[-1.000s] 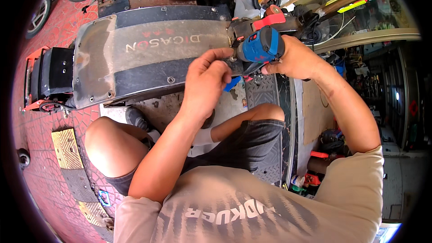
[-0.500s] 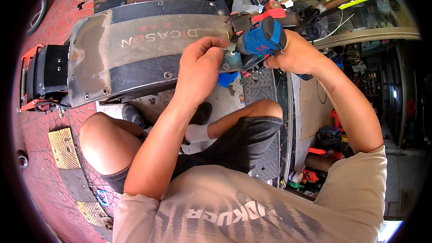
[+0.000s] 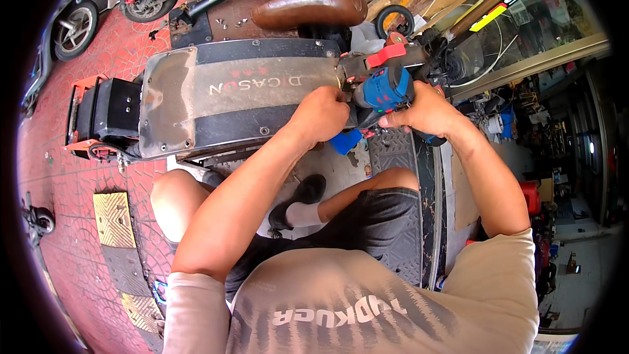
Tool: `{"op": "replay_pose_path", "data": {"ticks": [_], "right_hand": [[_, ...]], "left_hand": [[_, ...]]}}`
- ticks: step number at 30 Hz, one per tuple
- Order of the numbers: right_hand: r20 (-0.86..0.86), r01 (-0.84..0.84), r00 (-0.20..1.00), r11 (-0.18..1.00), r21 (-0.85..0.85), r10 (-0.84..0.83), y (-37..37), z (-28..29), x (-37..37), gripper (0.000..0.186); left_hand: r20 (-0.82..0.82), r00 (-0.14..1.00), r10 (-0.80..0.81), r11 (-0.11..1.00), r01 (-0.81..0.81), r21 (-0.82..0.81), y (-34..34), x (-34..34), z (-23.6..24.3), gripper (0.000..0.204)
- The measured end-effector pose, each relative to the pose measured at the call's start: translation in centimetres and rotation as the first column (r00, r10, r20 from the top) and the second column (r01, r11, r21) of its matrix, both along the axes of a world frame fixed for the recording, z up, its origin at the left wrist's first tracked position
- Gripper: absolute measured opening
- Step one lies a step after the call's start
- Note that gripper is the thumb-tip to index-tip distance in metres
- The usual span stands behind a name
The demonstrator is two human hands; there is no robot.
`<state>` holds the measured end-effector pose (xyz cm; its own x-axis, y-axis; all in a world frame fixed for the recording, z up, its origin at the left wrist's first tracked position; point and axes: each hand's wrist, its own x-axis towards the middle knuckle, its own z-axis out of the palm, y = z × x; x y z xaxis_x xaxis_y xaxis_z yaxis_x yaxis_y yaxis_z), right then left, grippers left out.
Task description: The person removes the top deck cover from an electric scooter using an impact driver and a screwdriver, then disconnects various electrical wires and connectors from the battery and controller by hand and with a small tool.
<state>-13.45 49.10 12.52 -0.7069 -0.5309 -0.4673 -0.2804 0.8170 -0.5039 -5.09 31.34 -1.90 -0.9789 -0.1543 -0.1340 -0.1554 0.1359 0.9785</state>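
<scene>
In front of me an electric scooter lies with its long grey-and-black deck (image 3: 242, 85) running left to right, screws set along its edges. My right hand (image 3: 429, 110) grips a blue cordless drill (image 3: 385, 89) by its handle, the nose toward the deck's right end. My left hand (image 3: 320, 115) rests at that same end, its fingers curled in beside the drill's nose. What the left fingertips hold, if anything, is hidden. A red lever (image 3: 386, 56) on the scooter sits just beyond the drill. Below the left hand hangs a bit of blue cloth (image 3: 345, 142).
Behind the deck lie a brown scooter seat (image 3: 308, 8) and several loose screws (image 3: 230, 24). A small black tyre (image 3: 394, 21) leans by wooden boards. A parked motorbike's wheel (image 3: 76, 29) stands far left. A ribbed ramp (image 3: 393, 170) and cluttered shop interior lie to my right.
The view has shifted, so the scooter appears lower and further right. My left fingers have curled in closer to the drill's nose; the index finger was stretched out before. The right hand keeps hold of the drill.
</scene>
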Motion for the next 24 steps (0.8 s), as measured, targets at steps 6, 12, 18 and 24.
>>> {"op": "replay_pose_path", "data": {"ticks": [6, 12, 18, 24], "right_hand": [[0.054, 0.051, 0.998, 0.988, -0.145, -0.044, 0.7, 2.2, 1.3, 0.041], [0.120, -0.005, 0.992, 0.976, -0.217, 0.032, -0.7, 5.6, 1.4, 0.050], [0.034, -0.249, 0.964, 0.941, -0.228, 0.263, -5.3, 7.9, -0.2, 0.052], [0.028, -0.397, 0.907, 0.876, -0.272, 0.420, -9.7, 9.7, -2.5, 0.039]], "left_hand": [[0.199, 0.975, -0.103, 0.811, -0.034, 0.584, -1.3, 1.6, 2.6, 0.015], [-0.049, 0.981, -0.190, 0.419, 0.126, 0.899, -3.8, 2.9, 2.9, 0.011], [-0.186, 0.981, -0.060, 0.518, 0.190, 0.834, -7.8, 4.0, 5.2, 0.013], [-0.254, 0.967, 0.021, 0.620, 0.186, 0.762, -11.7, 4.2, 7.3, 0.021]]}}
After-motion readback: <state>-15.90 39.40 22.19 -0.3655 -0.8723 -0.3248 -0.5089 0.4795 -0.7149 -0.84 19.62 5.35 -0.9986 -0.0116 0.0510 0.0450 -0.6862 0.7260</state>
